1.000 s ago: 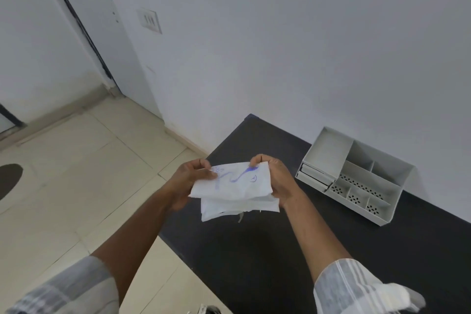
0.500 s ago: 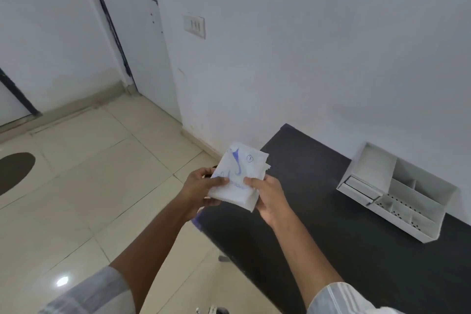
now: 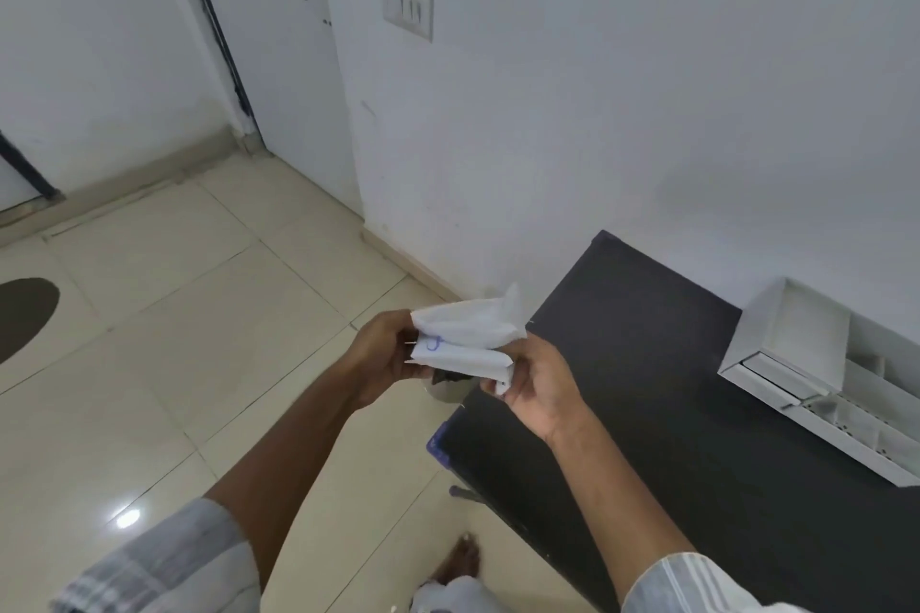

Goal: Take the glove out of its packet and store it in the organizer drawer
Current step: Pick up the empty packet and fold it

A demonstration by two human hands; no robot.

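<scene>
Both hands hold a white paper glove packet [image 3: 465, 339] with blue print, in the air beside the left end of the black table [image 3: 672, 413]. My left hand [image 3: 383, 356] grips its left edge, my right hand [image 3: 537, 386] its lower right corner. The packet is folded and partly spread, its upper flap sticking up. No glove shows outside the paper. The white organizer [image 3: 816, 363] stands at the table's far right against the wall, its small drawer [image 3: 776, 376] at the lower left looking slightly out.
Beige floor tiles lie left of the table, with a dark round patch [image 3: 25, 314] at the far left. A closed door [image 3: 279, 40] and a wall switch [image 3: 407, 10] are behind. A bare foot [image 3: 458, 562] stands near the table's front edge.
The view has swung left, so the organizer has slid toward the right edge. The packet has moved from over the table to beside its left end, and its flaps have been folded open.
</scene>
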